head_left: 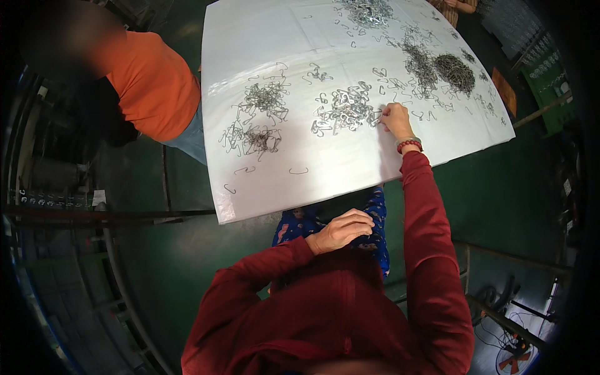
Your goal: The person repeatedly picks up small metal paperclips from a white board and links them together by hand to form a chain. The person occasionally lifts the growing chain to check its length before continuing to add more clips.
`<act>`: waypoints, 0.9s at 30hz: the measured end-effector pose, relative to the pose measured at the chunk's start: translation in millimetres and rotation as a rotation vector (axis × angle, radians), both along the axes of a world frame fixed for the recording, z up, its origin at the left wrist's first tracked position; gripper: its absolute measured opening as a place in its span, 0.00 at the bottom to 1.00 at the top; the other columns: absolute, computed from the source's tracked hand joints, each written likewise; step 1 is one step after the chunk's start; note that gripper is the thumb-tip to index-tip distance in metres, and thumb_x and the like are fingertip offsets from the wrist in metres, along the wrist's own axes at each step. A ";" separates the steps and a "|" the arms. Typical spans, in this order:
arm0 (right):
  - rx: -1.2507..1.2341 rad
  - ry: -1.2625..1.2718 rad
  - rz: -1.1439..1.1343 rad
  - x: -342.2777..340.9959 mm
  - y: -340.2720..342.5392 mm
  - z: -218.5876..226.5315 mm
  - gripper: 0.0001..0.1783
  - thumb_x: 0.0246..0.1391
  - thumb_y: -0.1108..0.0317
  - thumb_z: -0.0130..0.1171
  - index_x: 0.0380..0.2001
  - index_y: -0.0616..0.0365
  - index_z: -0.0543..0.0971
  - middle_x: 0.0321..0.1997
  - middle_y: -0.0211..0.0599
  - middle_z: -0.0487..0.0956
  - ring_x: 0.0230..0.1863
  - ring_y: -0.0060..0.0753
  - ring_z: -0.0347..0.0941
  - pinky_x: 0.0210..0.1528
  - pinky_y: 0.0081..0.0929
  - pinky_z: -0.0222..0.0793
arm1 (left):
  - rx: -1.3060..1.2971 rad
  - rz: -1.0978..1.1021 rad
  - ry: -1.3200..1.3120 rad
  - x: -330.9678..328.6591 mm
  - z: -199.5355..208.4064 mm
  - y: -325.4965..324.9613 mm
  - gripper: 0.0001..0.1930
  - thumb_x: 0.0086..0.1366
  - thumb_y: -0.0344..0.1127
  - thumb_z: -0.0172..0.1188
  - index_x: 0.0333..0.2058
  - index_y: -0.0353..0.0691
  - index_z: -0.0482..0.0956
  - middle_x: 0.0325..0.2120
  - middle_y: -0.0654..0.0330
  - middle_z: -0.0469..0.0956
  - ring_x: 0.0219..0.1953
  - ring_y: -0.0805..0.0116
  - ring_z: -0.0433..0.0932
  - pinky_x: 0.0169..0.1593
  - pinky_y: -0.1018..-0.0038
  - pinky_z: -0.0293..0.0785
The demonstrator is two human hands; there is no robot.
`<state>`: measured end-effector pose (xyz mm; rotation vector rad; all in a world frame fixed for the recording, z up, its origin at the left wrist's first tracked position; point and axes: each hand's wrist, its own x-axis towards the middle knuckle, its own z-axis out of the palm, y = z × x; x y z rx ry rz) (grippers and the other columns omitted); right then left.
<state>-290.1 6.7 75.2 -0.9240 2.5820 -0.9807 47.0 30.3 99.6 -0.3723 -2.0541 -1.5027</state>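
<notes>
My right hand [397,120], with a red bead bracelet [409,145] at the wrist, reaches over the white-covered table [350,162]. Its thumb and fingertips pinch a metal hook at the right edge of a pile of shiny bent-wire hooks [347,109]. Below the table's near edge, my left hand [342,231] is held in front of my lap, its fingers curled together. What they hold, if anything, is hidden.
Two tangled heaps of thin wire hooks [264,99] lie at the left. Darker heaps [454,74] and a shiny pile [369,11] lie farther off. A person in orange [156,87] sits left; another person's arm [461,6] shows at the far right. A fan [514,361] stands lower right.
</notes>
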 end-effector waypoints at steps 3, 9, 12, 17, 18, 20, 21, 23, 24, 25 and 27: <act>-0.038 0.327 0.120 10.0 8.7 0.7 0.05 0.40 0.79 0.57 0.23 0.69 0.80 0.29 0.62 0.78 0.36 0.59 0.77 0.43 0.44 0.75 | 0.006 0.061 0.016 -0.4 6.6 -1.1 0.09 0.54 0.20 0.65 0.36 0.33 0.79 0.40 0.54 0.79 0.44 0.56 0.78 0.46 0.66 0.77; 0.098 0.568 0.141 27.3 22.8 5.2 0.06 0.44 0.80 0.56 0.29 0.68 0.79 0.31 0.60 0.78 0.39 0.57 0.78 0.43 0.44 0.74 | -0.009 0.149 0.023 -3.5 12.3 -1.8 0.07 0.53 0.20 0.65 0.32 0.34 0.78 0.37 0.54 0.80 0.43 0.56 0.79 0.45 0.67 0.77; -0.069 0.445 0.042 25.5 44.1 7.2 0.06 0.45 0.78 0.57 0.29 0.66 0.80 0.30 0.54 0.80 0.36 0.48 0.80 0.40 0.39 0.75 | 0.004 0.174 0.010 -7.3 11.6 -1.6 0.07 0.53 0.21 0.65 0.32 0.34 0.79 0.36 0.54 0.80 0.42 0.57 0.79 0.44 0.67 0.77; -0.597 -0.490 -0.160 62.8 96.6 35.4 0.07 0.53 0.72 0.60 0.29 0.67 0.81 0.23 0.32 0.79 0.24 0.18 0.71 0.28 0.19 0.68 | 0.072 0.217 -0.005 -17.1 13.4 -1.4 0.06 0.55 0.20 0.65 0.33 0.33 0.80 0.36 0.55 0.81 0.42 0.59 0.80 0.45 0.69 0.77; -0.637 -0.568 -0.164 81.2 108.4 45.2 0.08 0.54 0.71 0.61 0.33 0.68 0.80 0.24 0.33 0.79 0.25 0.20 0.72 0.30 0.18 0.68 | 0.097 0.226 -0.022 -19.8 13.9 -1.3 0.06 0.55 0.21 0.65 0.33 0.33 0.80 0.36 0.55 0.81 0.42 0.60 0.80 0.45 0.70 0.76; -0.722 -0.711 -0.155 120.8 133.2 67.3 0.10 0.54 0.71 0.62 0.35 0.69 0.79 0.26 0.35 0.79 0.26 0.23 0.73 0.32 0.19 0.69 | 0.151 0.225 -0.068 -25.3 14.8 -1.5 0.06 0.58 0.22 0.63 0.35 0.34 0.80 0.36 0.56 0.80 0.41 0.63 0.80 0.44 0.71 0.76; -0.712 -0.731 -0.142 139.3 143.7 78.1 0.09 0.55 0.74 0.61 0.36 0.70 0.78 0.27 0.37 0.79 0.26 0.24 0.74 0.31 0.19 0.70 | 0.158 0.234 -0.103 -27.7 15.5 -1.6 0.06 0.59 0.22 0.63 0.36 0.34 0.80 0.36 0.57 0.80 0.40 0.63 0.80 0.44 0.71 0.76; -0.737 -0.750 -0.077 172.3 159.8 94.9 0.07 0.55 0.78 0.59 0.37 0.69 0.77 0.28 0.38 0.79 0.26 0.24 0.74 0.29 0.20 0.72 | 0.173 0.228 -0.171 -33.1 17.8 -1.6 0.07 0.60 0.23 0.62 0.37 0.35 0.79 0.36 0.57 0.80 0.40 0.64 0.80 0.44 0.72 0.76; -0.750 -0.739 -0.046 186.6 165.6 100.7 0.07 0.55 0.80 0.59 0.38 0.69 0.76 0.28 0.38 0.78 0.26 0.23 0.74 0.28 0.20 0.72 | 0.207 0.214 -0.194 -36.1 19.1 -1.9 0.07 0.61 0.24 0.61 0.39 0.35 0.79 0.35 0.57 0.80 0.39 0.65 0.80 0.43 0.72 0.75; -0.777 -0.729 -0.010 196.5 167.1 103.7 0.08 0.55 0.82 0.58 0.39 0.68 0.76 0.29 0.37 0.78 0.27 0.23 0.74 0.27 0.20 0.73 | 0.236 0.208 -0.206 -38.5 21.0 -1.6 0.07 0.61 0.24 0.61 0.39 0.35 0.78 0.35 0.57 0.80 0.38 0.65 0.80 0.42 0.72 0.75; -0.804 -0.660 -0.026 208.0 165.1 104.5 0.11 0.55 0.82 0.58 0.42 0.65 0.74 0.30 0.36 0.78 0.28 0.22 0.74 0.25 0.19 0.72 | 0.287 0.187 -0.232 -43.2 25.3 -0.7 0.07 0.61 0.25 0.61 0.39 0.34 0.78 0.35 0.56 0.80 0.37 0.64 0.80 0.42 0.72 0.75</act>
